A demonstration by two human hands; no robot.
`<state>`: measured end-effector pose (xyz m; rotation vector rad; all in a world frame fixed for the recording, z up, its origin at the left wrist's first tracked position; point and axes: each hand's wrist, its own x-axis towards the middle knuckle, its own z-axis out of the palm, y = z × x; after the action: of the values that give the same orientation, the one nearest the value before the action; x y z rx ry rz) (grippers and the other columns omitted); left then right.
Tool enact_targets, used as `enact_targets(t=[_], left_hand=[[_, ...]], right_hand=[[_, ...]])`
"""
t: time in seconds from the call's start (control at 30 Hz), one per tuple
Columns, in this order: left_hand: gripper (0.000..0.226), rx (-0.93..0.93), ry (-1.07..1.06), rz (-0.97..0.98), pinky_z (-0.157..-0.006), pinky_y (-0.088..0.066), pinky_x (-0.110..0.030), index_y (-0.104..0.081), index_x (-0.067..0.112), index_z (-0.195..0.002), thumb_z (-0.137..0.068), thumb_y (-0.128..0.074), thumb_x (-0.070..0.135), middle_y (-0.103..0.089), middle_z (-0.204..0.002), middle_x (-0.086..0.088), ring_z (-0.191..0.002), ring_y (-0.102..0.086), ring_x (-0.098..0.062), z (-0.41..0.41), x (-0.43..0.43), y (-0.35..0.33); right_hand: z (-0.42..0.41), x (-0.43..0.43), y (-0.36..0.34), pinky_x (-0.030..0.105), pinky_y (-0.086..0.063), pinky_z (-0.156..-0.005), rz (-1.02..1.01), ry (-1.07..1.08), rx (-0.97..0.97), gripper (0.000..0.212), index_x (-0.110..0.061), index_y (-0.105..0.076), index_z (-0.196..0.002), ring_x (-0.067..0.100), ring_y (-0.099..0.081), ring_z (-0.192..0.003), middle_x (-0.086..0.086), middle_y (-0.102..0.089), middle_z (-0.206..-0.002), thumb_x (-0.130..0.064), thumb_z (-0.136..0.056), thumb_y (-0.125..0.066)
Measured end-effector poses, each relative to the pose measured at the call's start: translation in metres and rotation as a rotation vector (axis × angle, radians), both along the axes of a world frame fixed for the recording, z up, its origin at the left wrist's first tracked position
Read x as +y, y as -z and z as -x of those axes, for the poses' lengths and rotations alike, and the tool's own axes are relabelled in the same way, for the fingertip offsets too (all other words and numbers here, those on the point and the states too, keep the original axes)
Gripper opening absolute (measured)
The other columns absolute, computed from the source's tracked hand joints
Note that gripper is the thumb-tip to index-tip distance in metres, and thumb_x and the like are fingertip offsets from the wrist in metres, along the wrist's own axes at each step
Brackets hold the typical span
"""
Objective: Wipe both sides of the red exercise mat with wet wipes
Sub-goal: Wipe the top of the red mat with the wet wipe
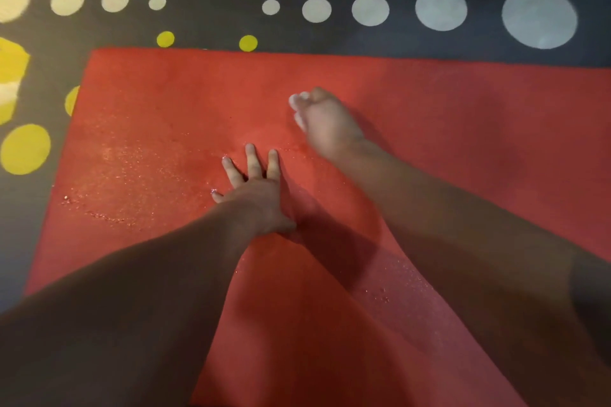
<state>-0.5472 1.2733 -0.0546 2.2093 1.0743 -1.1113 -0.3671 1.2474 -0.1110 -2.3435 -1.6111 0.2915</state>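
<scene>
Two bare hands are over the red exercise mat (446,102), which lies flat on a dark floor covering (215,20) printed with white and yellow dots. The mat fills most of the view. Its far edge runs straight across under a row of white dots (370,9), and its far left corner sits just below two small yellow dots (248,43). One yellow dot at the left side is partly hidden under the mat's edge.

The left hand (254,195) rests palm down on the mat near the middle. Its grip is apart, with the fingers straight, spread and pointing away from the person, and it holds nothing.

The right hand (327,125) is farther out on the mat, just beyond and to the right of the left hand, and it is smeared by motion blur. Its fingers look curled under, and pale white shows at the fingertips. The blur does not let me tell whether that white is a wet wipe or only the nails, so I cannot tell what the grip is clamped on, if anything.

Small glistening droplets (112,158) speckle the mat to the left of the left hand, and a few more (380,291) show beside the right forearm. Both forearms reach in from the near edge and cast soft shadows on the red surface.
</scene>
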Motion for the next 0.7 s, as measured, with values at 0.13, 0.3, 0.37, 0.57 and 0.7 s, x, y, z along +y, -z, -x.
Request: enact_targets(t=[0.13,0.3,0.37,0.57,0.7], left_hand=[[0.147,0.016,-0.004,-0.003,-0.11,-0.015,-0.08,0.032,0.036,-0.152,-0.067,-0.087,0.052,0.054,-0.149,0.001,-0.141,0.039,-0.047,-0.001,-0.001,0.003],[0.145,0.054,-0.024,0.016,-0.11,-0.012,-0.079,0.036,0.035,-0.149,-0.072,-0.086,0.047,0.059,-0.145,0.0,-0.139,0.042,-0.047,-0.008,-0.003,0.002],[0.143,0.064,-0.026,0.019,-0.111,-0.014,-0.078,0.036,0.036,-0.149,-0.074,-0.086,0.046,0.058,-0.145,0.001,-0.14,0.041,-0.046,-0.01,-0.001,-0.001],[0.148,0.089,-0.009,0.005,-0.111,-0.016,-0.078,0.037,0.036,-0.149,-0.07,-0.087,0.05,0.058,-0.146,0.001,-0.141,0.04,-0.047,-0.011,-0.003,-0.001],[0.144,0.078,-0.017,0.009,-0.111,-0.016,-0.078,0.037,0.035,-0.149,-0.073,-0.086,0.047,0.058,-0.146,0.001,-0.14,0.04,-0.047,-0.01,-0.002,0.0]], right_hand=[[-0.038,-0.002,0.007,0.02,-0.037,-0.07,-0.059,0.02,-0.088,0.026,-0.02,-0.061,-0.111,0.006,-0.049,-0.081,-0.008,-0.052,-0.092,-0.026,-0.101,-0.038],[-0.098,-0.012,0.01,0.038,-0.039,-0.09,-0.069,0.551,-0.225,0.021,-0.013,-0.065,-0.099,0.032,-0.05,-0.102,0.015,-0.057,-0.105,-0.017,-0.093,-0.045],[-0.082,0.001,0.005,0.035,-0.044,-0.089,-0.121,0.557,-0.094,0.019,-0.012,-0.064,-0.098,0.024,-0.049,-0.098,0.009,-0.054,-0.105,-0.017,-0.092,-0.047],[-0.032,0.033,-0.005,0.036,-0.043,-0.099,-0.021,0.118,0.048,0.024,-0.014,-0.059,-0.113,0.025,-0.052,-0.113,0.009,-0.054,-0.119,-0.025,-0.098,-0.045],[-0.082,0.015,-0.003,0.036,-0.04,-0.094,0.029,0.176,-0.16,0.039,-0.009,-0.061,-0.117,0.036,-0.051,-0.112,0.02,-0.056,-0.116,0.003,-0.083,-0.046]])
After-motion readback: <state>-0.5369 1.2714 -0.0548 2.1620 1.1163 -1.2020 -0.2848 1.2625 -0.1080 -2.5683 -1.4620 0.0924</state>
